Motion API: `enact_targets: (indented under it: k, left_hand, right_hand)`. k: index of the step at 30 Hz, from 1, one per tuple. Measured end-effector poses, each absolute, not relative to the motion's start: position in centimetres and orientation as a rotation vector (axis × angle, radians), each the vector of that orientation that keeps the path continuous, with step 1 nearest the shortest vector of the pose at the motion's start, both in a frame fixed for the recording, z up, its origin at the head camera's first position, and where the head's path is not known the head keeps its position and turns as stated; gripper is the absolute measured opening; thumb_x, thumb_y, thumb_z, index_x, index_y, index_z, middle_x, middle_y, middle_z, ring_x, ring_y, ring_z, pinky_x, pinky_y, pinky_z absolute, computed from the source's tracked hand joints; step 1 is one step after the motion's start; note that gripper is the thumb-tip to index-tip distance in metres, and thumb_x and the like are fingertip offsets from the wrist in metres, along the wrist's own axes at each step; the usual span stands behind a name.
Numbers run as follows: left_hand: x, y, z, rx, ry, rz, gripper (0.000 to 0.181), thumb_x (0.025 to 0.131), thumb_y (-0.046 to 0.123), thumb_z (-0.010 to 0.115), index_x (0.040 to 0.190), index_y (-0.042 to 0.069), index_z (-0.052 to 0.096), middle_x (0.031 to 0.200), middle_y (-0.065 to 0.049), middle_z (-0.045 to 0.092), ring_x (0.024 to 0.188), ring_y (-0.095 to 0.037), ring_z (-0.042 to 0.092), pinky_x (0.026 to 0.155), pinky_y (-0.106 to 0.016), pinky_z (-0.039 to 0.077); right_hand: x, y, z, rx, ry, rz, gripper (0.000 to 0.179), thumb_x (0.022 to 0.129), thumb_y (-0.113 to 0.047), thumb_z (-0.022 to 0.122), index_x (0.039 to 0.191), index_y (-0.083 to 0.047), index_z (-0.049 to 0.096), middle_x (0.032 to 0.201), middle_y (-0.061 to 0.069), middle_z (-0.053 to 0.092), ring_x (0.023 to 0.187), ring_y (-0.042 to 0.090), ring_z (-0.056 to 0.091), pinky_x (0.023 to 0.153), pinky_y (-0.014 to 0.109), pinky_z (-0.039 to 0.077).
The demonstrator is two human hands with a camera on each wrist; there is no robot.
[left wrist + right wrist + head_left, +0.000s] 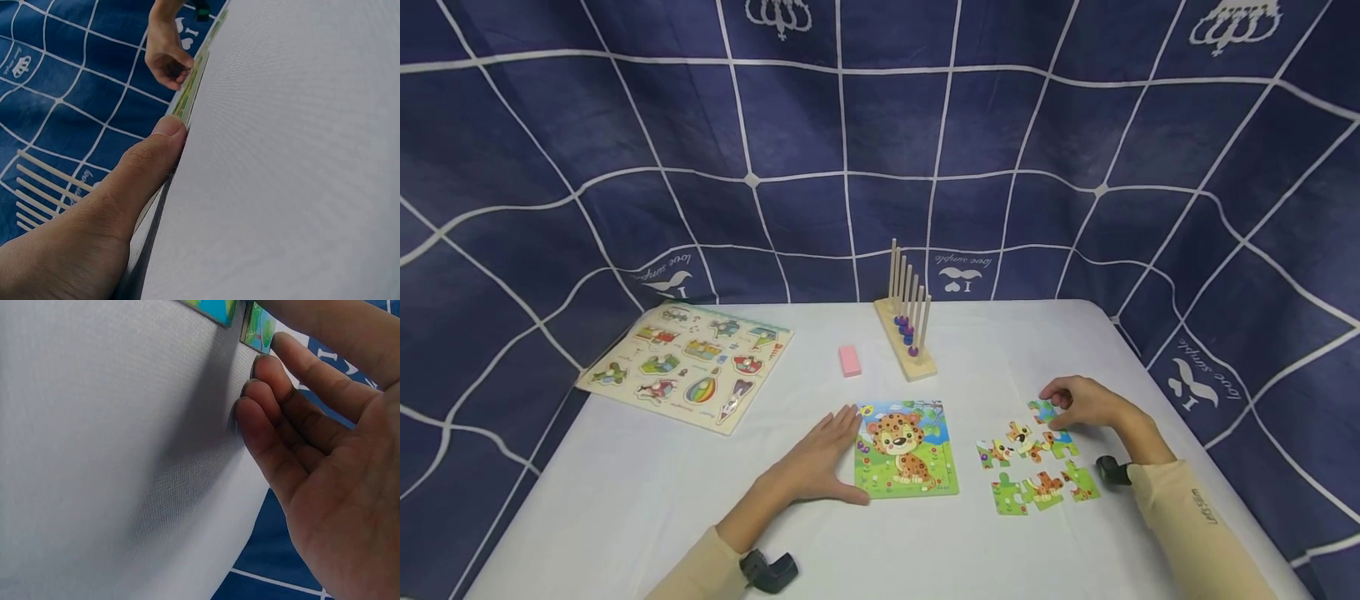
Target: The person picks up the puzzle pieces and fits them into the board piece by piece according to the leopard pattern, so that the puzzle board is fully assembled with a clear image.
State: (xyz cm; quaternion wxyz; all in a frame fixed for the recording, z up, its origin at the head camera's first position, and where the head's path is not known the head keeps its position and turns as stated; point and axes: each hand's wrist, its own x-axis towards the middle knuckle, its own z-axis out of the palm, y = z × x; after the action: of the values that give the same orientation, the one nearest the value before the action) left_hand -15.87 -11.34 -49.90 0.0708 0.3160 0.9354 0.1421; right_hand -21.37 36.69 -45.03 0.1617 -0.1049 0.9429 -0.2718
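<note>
- My right hand (pixel 1082 404) pinched a puzzle piece (pixel 1040 408) between thumb and index finger, to the right of the leopard board (pixel 880 483)
- I judged this piece light, thin and stiff, perhaps a little slippery on its printed face, so its edges seemed the best place to hold; a hard bend could maybe damage a knob
- My left hand (pixel 820 458) was spread, its thumb touching the near left corner of the leopard board
- The right wrist view showed my remaining fingers curled and free, which the head view hid
- The head view alone showed the pink block (pixel 849 361) beyond the leopard board
</note>
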Motion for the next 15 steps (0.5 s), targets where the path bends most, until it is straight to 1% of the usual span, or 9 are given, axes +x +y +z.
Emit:
enact_targets:
  k: [6,11,15]
  left_hand:
    - [-15.92,-11.29,-49.79,0.938,2.807,0.422,0.13,0.064,0.086,0.061,0.154,0.001,0.021,0.164,-0.013,0.014,0.153,-0.024,0.013,0.125,-0.043,0.015]
    - [-15.97,-11.3,-49.92,0.944,2.808,0.418,0.13,0.064,0.086,0.061,0.154,0.001,0.02,0.164,-0.014,0.014,0.153,-0.025,0.013,0.125,-0.043,0.015]
    - [-15.95,-11.33,-50.03,0.941,2.808,0.418,0.13,0.064,0.087,0.06,0.154,0.001,0.02,0.164,-0.013,0.013,0.153,-0.024,0.012,0.125,-0.043,0.014]
  right_hand:
    - [-21.32,36.84,-45.11,-0.287,2.714,-0.799,0.048,0.064,-0.015,0.089,0.103,-0.002,0.063,0.087,0.004,0.055,0.081,0.017,0.049,0.066,0.021,0.044]
    - [-20.86,36.79,-45.0,-0.292,2.718,-0.872,0.05,0.064,-0.013,0.089,0.102,0.0,0.06,0.086,0.006,0.055,0.079,0.016,0.05,0.065,0.021,0.045]
    - [-20.6,36.72,-44.94,-0.274,2.713,-0.895,0.05,0.065,-0.012,0.089,0.104,0.0,0.06,0.085,0.006,0.055,0.077,0.015,0.05,0.064,0.02,0.045]
